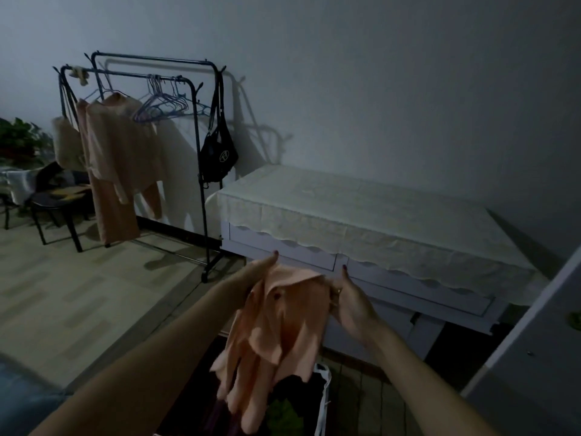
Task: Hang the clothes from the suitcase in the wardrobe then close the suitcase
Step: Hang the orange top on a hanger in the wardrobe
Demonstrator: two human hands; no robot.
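A peach garment (276, 335) hangs from both my hands in the lower middle of the view. My left hand (256, 280) grips its upper left part, and my right hand (349, 300) pinches its upper right edge. Below it lies the open suitcase (322, 401) with dark clothes and a green piece inside, mostly cut off by the frame. At the back left stands a black clothes rack (204, 171). Two peach garments (122, 152) hang on it, beside several bare hangers (160, 105).
A black bag (218, 152) hangs on the rack's right post. A white table with a pale cloth (361, 215) stands right of the rack, against the wall. A dark chair (55, 202) with clutter and a plant (19, 136) are at far left. A grey panel (534, 341) rises at right.
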